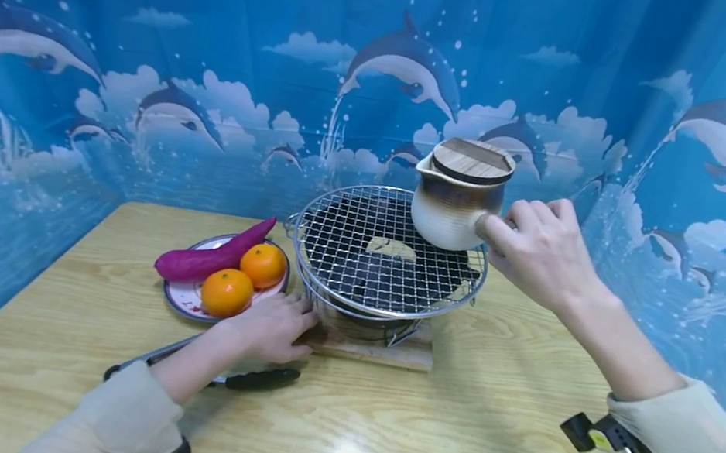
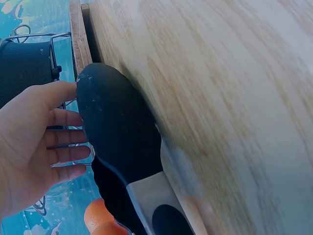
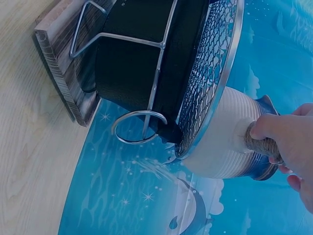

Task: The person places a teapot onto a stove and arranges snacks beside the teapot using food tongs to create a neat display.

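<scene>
My right hand (image 1: pixel 543 246) grips the rope-wrapped side handle (image 3: pixel 264 146) of a cream-and-brown teapot (image 1: pixel 446 211) with a wooden lid (image 1: pixel 474 161). The pot is at the right part of a round wire grill mesh (image 1: pixel 356 272), its base close to the mesh; whether they touch I cannot tell. Under the mesh is a dark stove (image 3: pixel 132 54) in a wire frame, on a wooden board (image 1: pixel 380 350). By the board's left end is my left hand (image 1: pixel 270 328), its fingers extended and holding nothing. Close to it lie tongs with black tips (image 2: pixel 117 122).
Left of the stove stands a plate (image 1: pixel 186 302) with a purple sweet potato (image 1: pixel 203 261) and two oranges (image 1: pixel 227 292). The tongs lie in front of it, partly under my left forearm. A blue dolphin curtain (image 1: pixel 225 18) surrounds the wooden table (image 1: pixel 478 447).
</scene>
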{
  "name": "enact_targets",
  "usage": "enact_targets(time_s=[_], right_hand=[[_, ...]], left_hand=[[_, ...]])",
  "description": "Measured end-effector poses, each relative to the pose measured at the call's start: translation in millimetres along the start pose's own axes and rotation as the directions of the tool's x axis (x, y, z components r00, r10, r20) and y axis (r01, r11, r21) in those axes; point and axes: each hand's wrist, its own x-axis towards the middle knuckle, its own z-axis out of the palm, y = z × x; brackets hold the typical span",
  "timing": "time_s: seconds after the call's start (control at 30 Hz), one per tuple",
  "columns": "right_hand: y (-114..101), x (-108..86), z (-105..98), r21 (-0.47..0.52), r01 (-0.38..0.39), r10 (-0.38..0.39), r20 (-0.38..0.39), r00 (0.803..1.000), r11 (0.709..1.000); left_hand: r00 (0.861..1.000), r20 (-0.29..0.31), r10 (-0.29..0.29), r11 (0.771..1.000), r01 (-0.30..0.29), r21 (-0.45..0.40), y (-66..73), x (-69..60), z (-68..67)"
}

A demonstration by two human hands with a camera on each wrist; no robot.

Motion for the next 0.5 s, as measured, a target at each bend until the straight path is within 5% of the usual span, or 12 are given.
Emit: enact_targets(time_s=[0.5], right_hand=[[-2.8,-0.2,3.1,-0.022,-0.008,0.008,0.0,1.0,1.0]], left_hand=[[1.0,-0.004,0.002,1.0,-0.002,-0.003,-0.2,-0.2,-0.5]])
